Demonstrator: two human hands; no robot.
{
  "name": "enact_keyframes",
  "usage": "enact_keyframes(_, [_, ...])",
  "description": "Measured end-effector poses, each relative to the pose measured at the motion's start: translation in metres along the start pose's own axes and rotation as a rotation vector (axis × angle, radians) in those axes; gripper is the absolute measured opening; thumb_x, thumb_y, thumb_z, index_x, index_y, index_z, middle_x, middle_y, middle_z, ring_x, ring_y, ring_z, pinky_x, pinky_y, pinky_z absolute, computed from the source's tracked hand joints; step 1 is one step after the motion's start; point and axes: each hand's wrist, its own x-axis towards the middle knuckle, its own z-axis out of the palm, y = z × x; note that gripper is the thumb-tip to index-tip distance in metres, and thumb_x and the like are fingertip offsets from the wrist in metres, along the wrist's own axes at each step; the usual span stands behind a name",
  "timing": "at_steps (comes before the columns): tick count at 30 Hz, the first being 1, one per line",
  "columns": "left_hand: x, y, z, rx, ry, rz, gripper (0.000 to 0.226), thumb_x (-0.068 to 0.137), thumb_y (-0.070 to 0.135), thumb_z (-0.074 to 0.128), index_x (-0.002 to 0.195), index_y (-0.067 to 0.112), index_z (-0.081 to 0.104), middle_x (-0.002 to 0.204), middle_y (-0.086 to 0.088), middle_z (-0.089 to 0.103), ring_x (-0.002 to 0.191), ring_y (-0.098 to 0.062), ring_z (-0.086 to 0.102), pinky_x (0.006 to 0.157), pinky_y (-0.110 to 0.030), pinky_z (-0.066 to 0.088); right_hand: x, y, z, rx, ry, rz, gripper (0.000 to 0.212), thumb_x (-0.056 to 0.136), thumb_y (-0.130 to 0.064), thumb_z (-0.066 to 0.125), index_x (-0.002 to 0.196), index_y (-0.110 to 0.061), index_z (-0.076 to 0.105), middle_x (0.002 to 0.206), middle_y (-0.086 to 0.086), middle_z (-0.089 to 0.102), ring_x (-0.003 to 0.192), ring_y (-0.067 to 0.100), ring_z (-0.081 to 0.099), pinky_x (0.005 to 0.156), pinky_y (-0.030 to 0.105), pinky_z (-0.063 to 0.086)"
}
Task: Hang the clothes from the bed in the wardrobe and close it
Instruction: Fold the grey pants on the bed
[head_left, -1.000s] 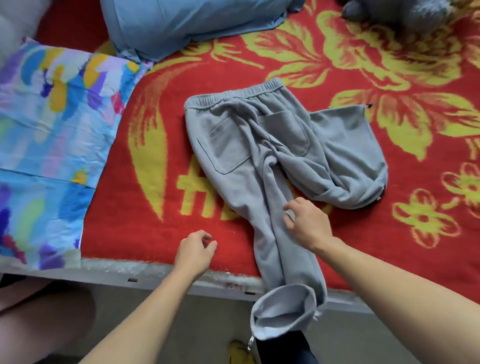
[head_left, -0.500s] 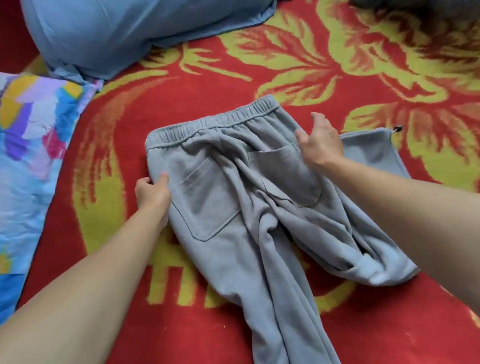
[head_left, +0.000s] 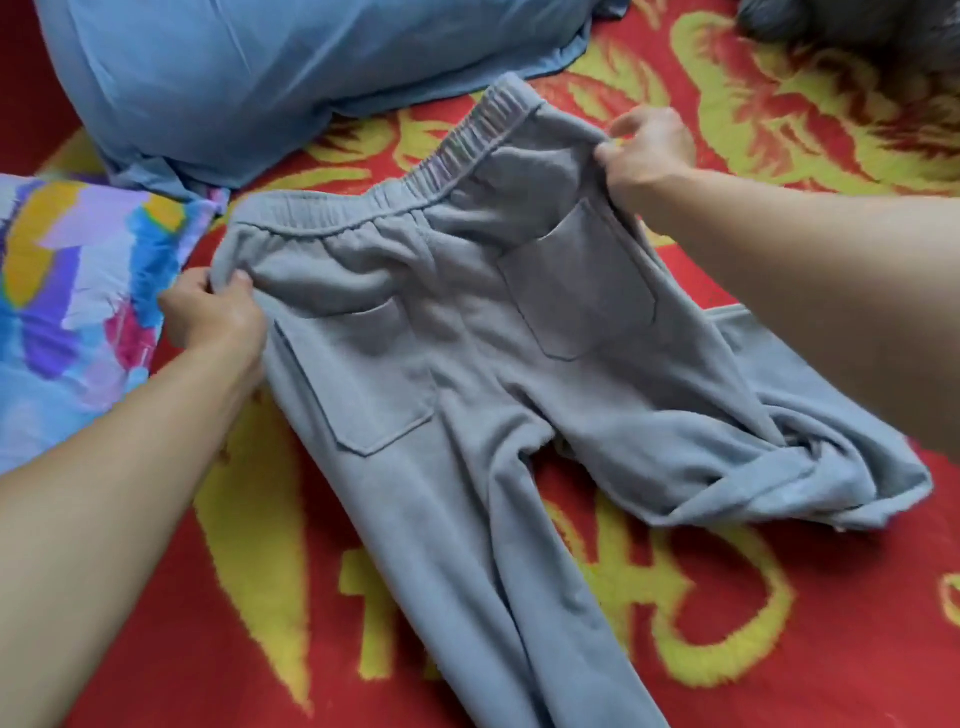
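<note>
Gripping the grey sweatpants (head_left: 467, 374) at both ends of the waistband, you have them lying back-side up on the red and yellow blanket (head_left: 727, 623) that covers the bed. Your left hand (head_left: 215, 319) is clenched on the left corner of the waistband, thumb on top of the cloth and fingers curled under it. Your right hand (head_left: 649, 150) pinches the right corner and holds it raised a little off the blanket, so the elastic band (head_left: 457, 156) runs slanted upward between your two hands. Two patch pockets face you, one (head_left: 363, 384) near your left hand and the other (head_left: 576, 280) below your right wrist. One leg runs straight down toward the bottom edge of the view; the other leg (head_left: 789, 457) is folded and bunched to the right, under your right forearm. A blue pillow (head_left: 249, 83) lies beyond the waistband, close to it. A sheet (head_left: 72, 291) with bright splashes of colour lies to the left, just beside your left hand. At the top right corner there is something dark and grey (head_left: 810, 26), perhaps another garment, but it is too blurred to tell.
</note>
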Motion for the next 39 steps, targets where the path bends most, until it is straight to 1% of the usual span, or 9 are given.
enact_keyframes(5, [-0.031,0.002,0.006,0.363,-0.117,0.222,0.043,0.082,0.02,0.059,0.124,0.013,0.052,0.12,-0.018,0.054,0.115,-0.035,0.049,0.099,-0.041,0.039,-0.018,0.042,0.007,-0.19,-0.092,-0.042,0.044,0.09,-0.015,0.054,0.133,-0.022,0.052,0.129,0.009,0.059,0.117,0.03,0.055,0.096,0.036,0.046])
enact_keyframes(12, [-0.167,0.006,0.057,0.37,-0.657,0.658,0.036,0.075,0.018,0.049,0.107,0.012,0.066,0.105,-0.012,0.06,0.103,-0.033,0.054,0.091,-0.045,0.045,-0.049,0.21,-0.071,-0.594,-0.058,0.261,0.039,0.09,-0.011,0.049,0.128,-0.013,0.053,0.126,0.018,0.054,0.113,0.037,0.051,0.089,0.045,0.048])
enact_keyframes(15, [-0.221,0.01,0.086,0.421,-0.787,0.892,0.032,0.071,0.017,0.058,0.102,0.015,0.068,0.099,-0.008,0.061,0.094,-0.032,0.058,0.079,-0.041,0.049,-0.073,0.255,-0.089,-0.756,-0.359,0.123,0.041,0.091,-0.014,0.048,0.13,-0.028,0.054,0.13,0.006,0.055,0.102,0.029,0.054,0.075,0.038,0.047])
enact_keyframes(19, [-0.279,-0.001,0.116,0.688,-0.922,1.213,0.063,0.053,0.03,0.083,0.112,0.024,0.063,0.116,-0.011,0.058,0.103,-0.03,0.056,0.082,-0.039,0.048,-0.113,0.294,-0.103,-0.817,-0.543,-0.064,0.06,0.089,-0.02,0.054,0.145,-0.032,0.035,0.151,-0.002,0.029,0.134,0.024,0.037,0.089,0.039,0.045])
enact_keyframes(25, [-0.343,-0.002,0.133,0.78,-0.987,1.269,0.067,0.055,0.045,0.08,0.116,0.027,0.059,0.121,-0.011,0.057,0.108,-0.03,0.055,0.084,-0.04,0.049,-0.153,0.332,-0.133,-0.663,-0.464,0.093,0.016,0.08,-0.029,0.058,0.092,-0.032,0.069,0.104,0.001,0.07,0.099,0.029,0.063,0.078,0.038,0.052])
enact_keyframes(29, [-0.375,-0.005,0.137,0.786,-0.998,1.297,0.052,0.061,0.042,0.075,0.109,0.029,0.06,0.124,-0.01,0.057,0.112,-0.028,0.053,0.087,-0.041,0.048,-0.107,0.32,-0.131,-0.388,-0.152,0.219,0.042,0.086,-0.03,0.061,0.127,-0.021,0.057,0.126,0.009,0.061,0.115,0.032,0.056,0.09,0.041,0.047])
enact_keyframes(33, [-0.389,-0.023,0.133,0.65,-0.998,1.242,0.008,0.075,0.032,0.063,0.082,0.029,0.065,0.112,-0.002,0.059,0.108,-0.025,0.053,0.086,-0.038,0.043,-0.066,0.293,-0.102,-0.099,-0.195,0.417,0.075,0.085,-0.028,0.07,0.147,-0.013,0.03,0.146,0.013,0.043,0.132,0.033,0.043,0.1,0.04,0.04])
enact_keyframes(36, [-0.397,-0.031,0.121,0.561,-1.011,1.214,0.007,0.078,0.023,0.058,0.074,0.022,0.064,0.108,0.001,0.061,0.106,-0.023,0.053,0.086,-0.034,0.038,-0.081,0.296,-0.095,-0.056,-0.083,0.377,0.018,0.081,-0.017,0.052,0.097,-0.015,0.06,0.107,0.016,0.065,0.1,0.037,0.058,0.073,0.036,0.043])
enact_keyframes(39, [-0.407,-0.025,0.1,0.532,-1.006,1.198,0.001,0.072,0.018,0.059,0.074,0.018,0.059,0.102,0.003,0.063,0.1,-0.02,0.055,0.085,-0.028,0.036,-0.12,0.318,-0.123,0.07,0.092,0.305,0.034,0.071,-0.024,0.036,0.084,-0.008,0.064,0.093,0.019,0.068,0.089,0.038,0.059,0.065,0.035,0.034])
